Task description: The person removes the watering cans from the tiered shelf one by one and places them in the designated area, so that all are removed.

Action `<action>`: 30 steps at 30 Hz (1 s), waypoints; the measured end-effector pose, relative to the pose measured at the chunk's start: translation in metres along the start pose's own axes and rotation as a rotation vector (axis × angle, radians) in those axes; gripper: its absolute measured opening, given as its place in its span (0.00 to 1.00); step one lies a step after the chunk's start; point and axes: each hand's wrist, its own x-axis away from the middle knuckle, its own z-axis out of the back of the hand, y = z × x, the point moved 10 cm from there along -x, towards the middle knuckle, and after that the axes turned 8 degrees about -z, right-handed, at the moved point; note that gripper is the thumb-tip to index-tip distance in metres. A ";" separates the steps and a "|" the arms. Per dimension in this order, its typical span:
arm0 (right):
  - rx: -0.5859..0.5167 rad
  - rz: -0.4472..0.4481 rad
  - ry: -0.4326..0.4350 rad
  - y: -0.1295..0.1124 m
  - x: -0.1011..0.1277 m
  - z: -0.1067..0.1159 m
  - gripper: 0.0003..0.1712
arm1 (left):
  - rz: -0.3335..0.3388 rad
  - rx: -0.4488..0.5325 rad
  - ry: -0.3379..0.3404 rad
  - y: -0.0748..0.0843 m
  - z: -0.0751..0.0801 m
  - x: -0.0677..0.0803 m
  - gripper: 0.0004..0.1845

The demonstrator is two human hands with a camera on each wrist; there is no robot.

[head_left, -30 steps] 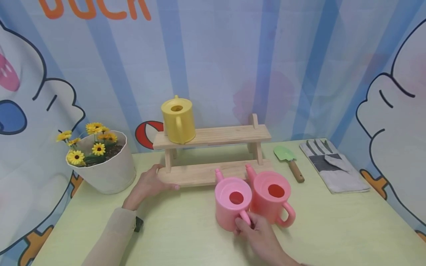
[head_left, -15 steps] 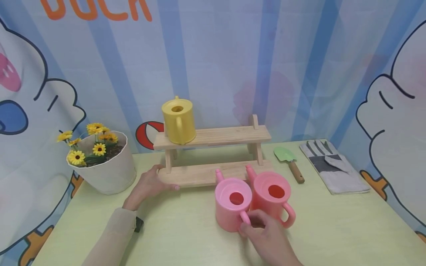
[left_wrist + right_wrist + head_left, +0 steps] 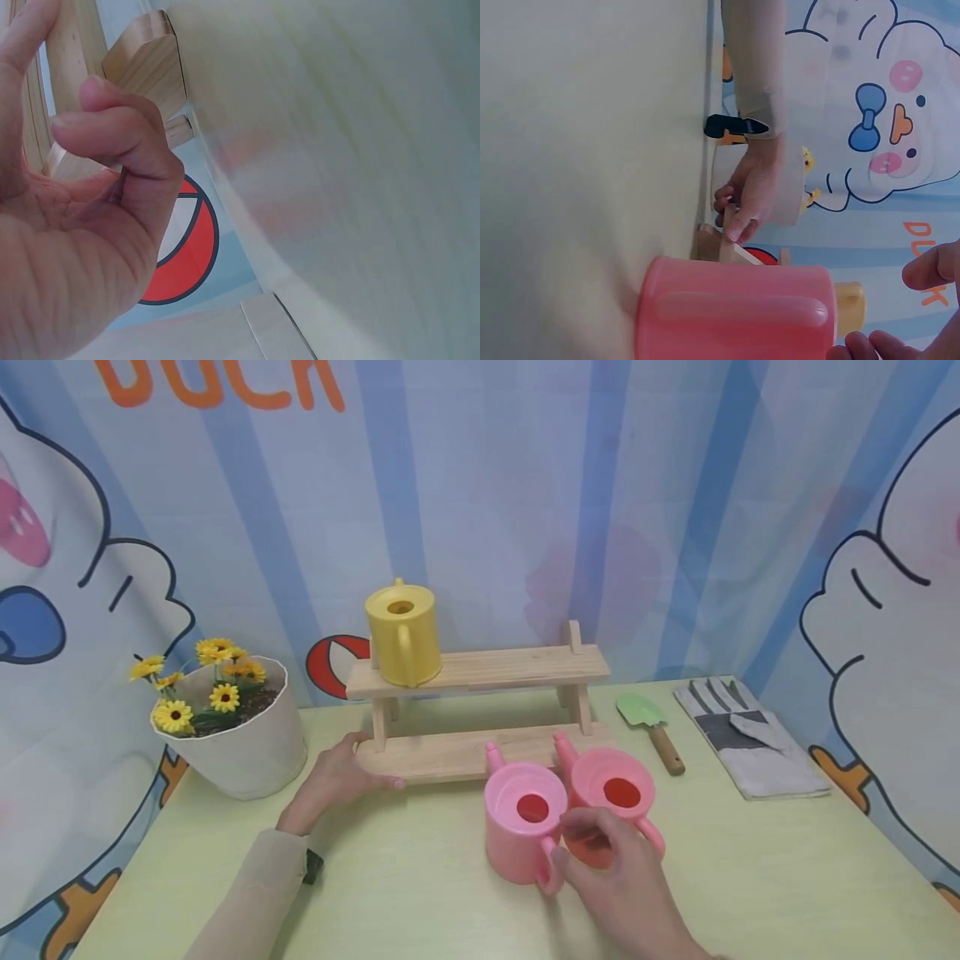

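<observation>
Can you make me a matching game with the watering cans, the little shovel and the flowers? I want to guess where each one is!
Things:
1. yellow watering can
2. light pink watering can
3. green trowel
4. yellow flowers

Places:
A. in the white pot at the left of the table
B. flat on the table, between the wooden shelf and the grey gloves
C. on the top board of the wooden shelf
D. on the table in front of the shelf, beside the darker pink can, at the right hand

Pairs: 1-C, 2-D, 3-B, 4-A
</observation>
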 end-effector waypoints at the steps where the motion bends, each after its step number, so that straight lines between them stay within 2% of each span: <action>1: 0.003 0.016 0.006 -0.004 0.000 0.001 0.22 | -0.001 -0.001 0.000 0.000 0.000 0.000 0.64; 9: -0.022 0.234 0.094 -0.053 0.001 0.012 0.18 | -0.012 -0.007 -0.002 -0.001 -0.001 0.000 0.64; 13: -0.074 0.324 0.076 -0.080 -0.003 0.009 0.17 | -0.008 -0.009 0.000 0.000 0.000 0.001 0.64; 23: -0.126 0.372 -0.043 -0.125 -0.023 -0.012 0.19 | 0.009 -0.007 -0.009 0.000 -0.003 -0.001 0.65; 30: -0.067 0.370 -0.170 -0.163 -0.046 -0.040 0.29 | 0.013 0.002 -0.007 -0.003 -0.002 -0.001 0.65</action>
